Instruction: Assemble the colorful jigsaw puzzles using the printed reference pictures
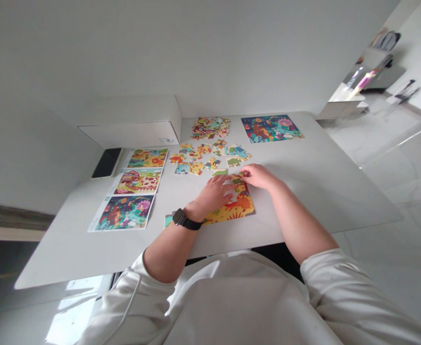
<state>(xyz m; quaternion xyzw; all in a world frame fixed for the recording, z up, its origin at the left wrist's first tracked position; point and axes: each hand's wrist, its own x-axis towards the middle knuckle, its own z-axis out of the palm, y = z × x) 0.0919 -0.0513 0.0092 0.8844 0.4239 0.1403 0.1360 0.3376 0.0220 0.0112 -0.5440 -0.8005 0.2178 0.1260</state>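
Note:
A partly assembled jigsaw puzzle (228, 215) with a yellow ground and a lion lies near the table's front edge. My left hand (213, 195), a black watch on its wrist, rests over its middle with fingers apart and hides much of it. At the puzzle's upper right corner, my right hand (258, 176) pinches a puzzle piece (236, 179) at the edge; the fingertips partly cover it. A green puzzle piece (219, 172) lies just beyond my left fingers. Several loose puzzle pieces (197, 167) are spread farther back.
Behind them sits a heap of puzzle pieces (210, 127). A dark blue assembled puzzle (272, 128) lies at the back right. On the left are a sheet with three pictures (136, 182), a phone (107, 163) and a long white box (131, 133) against the wall.

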